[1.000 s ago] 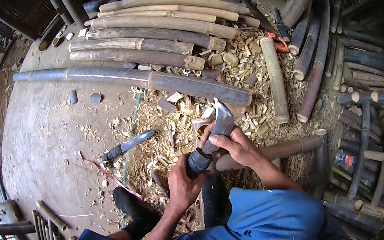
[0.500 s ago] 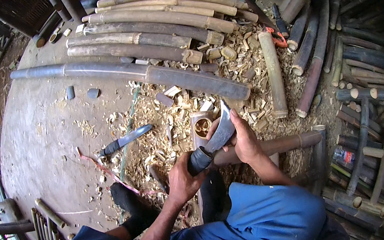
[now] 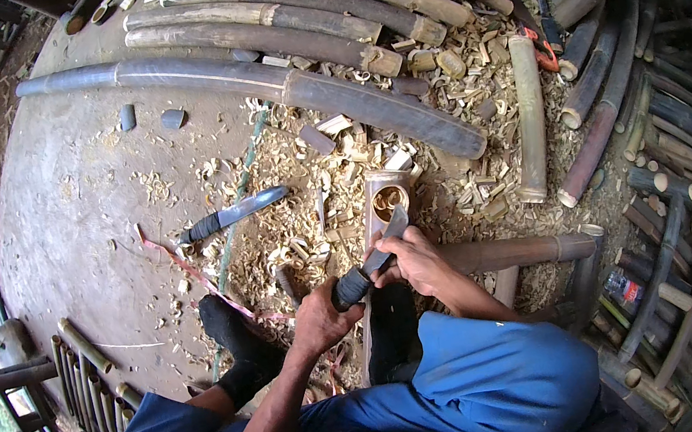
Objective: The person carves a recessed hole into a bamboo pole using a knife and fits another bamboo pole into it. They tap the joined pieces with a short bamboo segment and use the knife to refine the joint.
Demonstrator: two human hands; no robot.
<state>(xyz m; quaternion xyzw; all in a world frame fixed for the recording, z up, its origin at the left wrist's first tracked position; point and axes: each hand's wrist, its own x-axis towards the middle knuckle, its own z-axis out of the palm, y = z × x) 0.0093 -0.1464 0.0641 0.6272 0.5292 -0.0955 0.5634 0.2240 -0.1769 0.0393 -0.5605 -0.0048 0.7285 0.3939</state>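
Observation:
My left hand (image 3: 323,319) is closed round the black-wrapped handle of a machete (image 3: 350,289). The machete's grey blade slants up to the right, seen narrow. My right hand (image 3: 425,262) pinches that blade between thumb and fingers, just ahead of the handle. Right behind the blade tip is a bamboo post (image 3: 384,180) with a round opening that has curled shavings in it. To the left on the ground, apart from both hands, lies a second knife (image 3: 238,211) with a dark wrapped handle.
A horizontal bamboo bar (image 3: 521,251) runs right from my right hand. Shavings (image 3: 303,169) cover the ground ahead. Long bamboo poles (image 3: 236,76) lie beyond them, with an orange-handled saw (image 3: 547,52) at far right. Stacked bamboo (image 3: 688,227) and a plastic bottle (image 3: 620,286) are on the right.
The machete blade has turned from showing its broad face to a narrow side. My right hand has shifted from beside the blade to pinching it nearer the handle. The view has tilted.

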